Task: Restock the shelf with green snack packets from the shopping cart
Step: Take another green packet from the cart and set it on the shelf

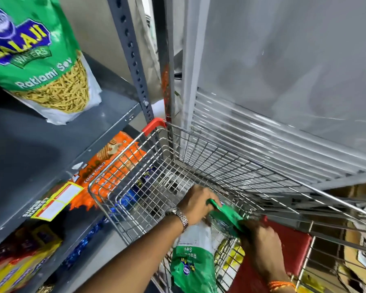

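1. The step in hand is the pick-up from the shopping cart (199, 157): both hands are down in the wire basket at the lower middle of the frame, on a green snack packet (225, 216) that sits at rim height in the near part of the cart.
2. The left hand (195, 203), with a metal wristwatch (179, 215) on its wrist, has its fingers curled closed over the upper, far edge of that packet, in what looks like a pinch on the top seam.
3. The right hand (260, 237), lower right, is blurred. It is closed against the packet's near end, but how tightly the fingers wrap it I cannot tell.
4. A second green packet (190, 261) lies below the left forearm at the bottom centre of the frame, with its print upside down to the camera; no hand touches it.
5. One green packet on the shelf (36, 58) already stands on the grey shelf (57, 136) at the upper left, with bare shelf surface beside it on the right.
6. Orange biscuit packs (112, 163) sit on the lower shelf level, behind the cart's wire at centre left; they are not part of this task.
7. Judging from this, the next move calls for lifting the held packet clear of the cart rim, carrying it up and left, and standing it beside the one already shelved.
8. At least the second packet remains in the cart, so the restocking is not finished.
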Demonstrator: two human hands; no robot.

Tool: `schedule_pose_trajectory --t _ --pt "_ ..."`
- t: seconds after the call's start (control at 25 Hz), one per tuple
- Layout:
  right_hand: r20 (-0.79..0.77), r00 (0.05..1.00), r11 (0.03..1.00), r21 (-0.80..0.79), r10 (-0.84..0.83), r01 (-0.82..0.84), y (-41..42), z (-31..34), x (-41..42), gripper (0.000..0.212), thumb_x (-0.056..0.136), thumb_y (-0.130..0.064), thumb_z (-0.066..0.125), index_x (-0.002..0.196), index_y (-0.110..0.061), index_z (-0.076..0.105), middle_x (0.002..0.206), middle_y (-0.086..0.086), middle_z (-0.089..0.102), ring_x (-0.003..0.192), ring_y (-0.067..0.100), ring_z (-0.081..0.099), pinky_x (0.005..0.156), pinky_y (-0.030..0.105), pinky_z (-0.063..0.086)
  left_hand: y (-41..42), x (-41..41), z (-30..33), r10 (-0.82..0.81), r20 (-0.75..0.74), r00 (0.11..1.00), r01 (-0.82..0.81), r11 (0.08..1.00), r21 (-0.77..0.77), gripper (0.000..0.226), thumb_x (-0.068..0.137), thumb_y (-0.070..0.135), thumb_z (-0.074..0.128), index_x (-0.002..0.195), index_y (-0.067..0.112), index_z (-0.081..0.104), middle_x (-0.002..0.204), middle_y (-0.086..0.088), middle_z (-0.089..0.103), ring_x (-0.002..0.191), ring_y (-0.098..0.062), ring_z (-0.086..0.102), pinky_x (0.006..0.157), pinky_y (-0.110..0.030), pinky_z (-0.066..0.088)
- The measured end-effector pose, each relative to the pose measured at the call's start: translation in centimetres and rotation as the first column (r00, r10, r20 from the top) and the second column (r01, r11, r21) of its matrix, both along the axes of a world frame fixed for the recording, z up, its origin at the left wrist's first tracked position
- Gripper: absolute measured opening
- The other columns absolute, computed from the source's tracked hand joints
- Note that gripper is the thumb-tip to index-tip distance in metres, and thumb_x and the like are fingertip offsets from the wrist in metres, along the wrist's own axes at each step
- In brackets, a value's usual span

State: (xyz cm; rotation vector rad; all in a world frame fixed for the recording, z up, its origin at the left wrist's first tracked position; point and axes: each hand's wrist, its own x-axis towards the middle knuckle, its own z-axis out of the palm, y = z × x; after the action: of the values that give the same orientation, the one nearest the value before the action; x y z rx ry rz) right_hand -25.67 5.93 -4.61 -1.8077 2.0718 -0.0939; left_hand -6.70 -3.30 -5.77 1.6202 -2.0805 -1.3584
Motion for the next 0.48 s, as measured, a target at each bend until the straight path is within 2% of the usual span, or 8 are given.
schedule_pose_trajectory --t 0.08,0.12,0.16,0.24,0.32,0.36,0.4,0.48 --pt "0.056 0.998 0.999 -0.034 0.003 -0.001 -0.9 1.9 2.1 0.018 0.072 -0.028 0.082 0.082 -0.029 0.067 0.068 0.001 0.073 0.066 0.03 0.071 0.049 0.034 0.049 -0.8 1.8 1.7 0.065 -0.04 0.997 -0.064 0.998 0.014 0.028 0.087 0.002 0.068 0.113 0.012 0.073 0.134 0.001 0.061 0.117 -0.014 0.054 0.109 -0.018 0.04" --pt "0.079 0.997 0.999 -0.053 -0.006 0.01 -1.4 3.1 3.3 0.018 0.07 -0.024 0.084 0.08 -0.027 0.07 0.067 0.001 0.073 0.066 0.03 0.071 0.048 0.032 0.047 -1.0 2.9 2.7 0.088 -0.046 0.995 -0.09 0.995 -0.039 0.034 0.086 0.003 0.07 0.117 0.017 0.072 0.142 0.003 0.058 0.116 -0.012 0.056 0.109 -0.023 0.04" --pt "0.102 0.994 0.996 -0.075 -0.031 0.039 -2.0 4.6 4.6 0.018 0.068 -0.02 0.085 0.08 -0.026 0.072 0.067 0.003 0.073 0.066 0.031 0.071 0.048 0.029 0.044 -1.0 3.8 3.5 0.106 -0.057 0.993 -0.11 0.99 -0.088 0.045 0.085 0.005 0.072 0.125 0.024 0.067 0.149 0.006 0.052 0.117 -0.011 0.056 0.106 -0.018 0.039" --pt "0.183 0.978 0.984 -0.126 -0.104 0.128 -3.1 8.0 7.3 0.016 0.068 -0.014 0.084 0.076 -0.023 0.074 0.064 0.005 0.073 0.064 0.029 0.071 0.049 0.027 0.039 0.0 6.2 5.4 0.186 -0.154 0.971 -0.201 0.975 -0.091 0.081 0.082 0.005 0.075 0.147 0.039 0.042 0.159 0.012 0.036 0.131 -0.008 0.048 0.103 -0.005 0.037" --pt "0.338 0.934 0.969 -0.164 -0.119 0.183 -3.9 11.6 10.0 0.016 0.071 -0.01 0.082 0.068 -0.021 0.07 0.051 -0.002 0.067 0.052 0.006 0.066 0.048 0.024 0.043 2.5 8.6 7.9 0.314 -0.255 0.915 -0.324 0.946 0.001 0.107 0.078 0.002 0.078 0.154 0.049 0.019 0.16 0.02 0.026 0.131 -0.005 0.042 0.102 -0.015 0.049" --pt "0.43 0.896 0.967 -0.164 -0.109 0.196 -4.1 13.2 11.3 0.022 0.073 -0.008 0.08 0.064 -0.023 0.066 0.044 -0.008 0.061 0.049 -0.003 0.062 0.045 0.013 0.04 4.1 9.6 9.1 0.348 -0.247 0.904 -0.355 0.935 0.018 0.112 0.075 0.005 0.081 0.154 0.05 0.015 0.157 0.026 0.026 0.134 -0.001 0.039 0.104 -0.019 0.049" --pt "0.515 0.852 0.967 -0.152 -0.1 0.205 -4.2 14.8 12.5 0.028 0.075 -0.006 0.078 0.062 -0.024 0.063 0.04 -0.011 0.057 0.046 -0.008 0.058 0.043 0.009 0.039 5.9 10.4 10.1 0.36 -0.272 0.892 -0.383 0.923 -0.032 0.113 0.071 0.011 0.084 0.154 0.048 0.016 0.156 0.029 0.028 0.137 0.004 0.037 0.11 -0.019 0.043" --pt "0.678 0.731 0.971 -0.119 -0.074 0.209 -4.2 17.4 15.0 0.026 0.078 -0.005 0.076 0.061 -0.019 0.062 0.048 -0.013 0.065 0.042 -0.003 0.055 0.041 0.009 0.038 8.6 11.8 11.0 0.353 -0.343 0.87 -0.415 0.902 -0.122 0.111 0.063 0.018 0.086 0.152 0.042 0.024 0.151 0.034 0.037 0.138 0.01 0.04 0.114 -0.016 0.036"
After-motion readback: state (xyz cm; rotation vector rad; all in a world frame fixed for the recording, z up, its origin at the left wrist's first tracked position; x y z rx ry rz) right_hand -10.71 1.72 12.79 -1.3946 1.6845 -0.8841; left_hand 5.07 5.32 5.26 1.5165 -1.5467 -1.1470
